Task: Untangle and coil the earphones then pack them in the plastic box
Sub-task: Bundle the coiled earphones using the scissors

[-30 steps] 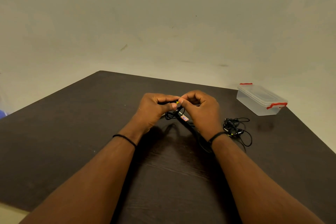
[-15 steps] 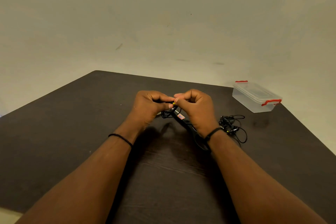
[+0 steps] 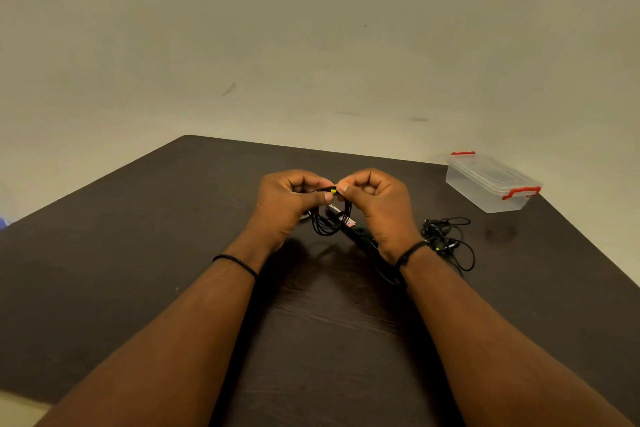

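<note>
A dark brown desk (image 3: 145, 253) stood against a pale wall (image 3: 311, 28), and a person's 2 bare forearms reached across it to a meeting point near the middle. The left hand (image 3: 287, 208) and the right hand (image 3: 377, 208) faced each other with fingers curled, thumbs and forefingers almost touching. The grip of each hand was a tight pinch on a black earphone cable (image 3: 329, 222), at a small yellow-tipped piece (image 3: 333, 191) held between the 2 thumbs. Coiled loops of that cable hung just below the grip, above the desk. A flat dark object with a small red-and-white label (image 3: 350, 224) lay on the desk under the loops and ran back beneath the right wrist; what it was could not be told. To the right of the grip, just beyond the right wrist, a second tangle of black earphones (image 3: 446, 239) lay loose on the desk. Farther right and away from the person, well apart from the grip, the clear plastic box (image 3: 491, 184) sat near the desk's far corner, its lid on and its 2 red clips (image 3: 521, 191) showing. A thin black band (image 3: 235, 262) circled each wrist.
</note>
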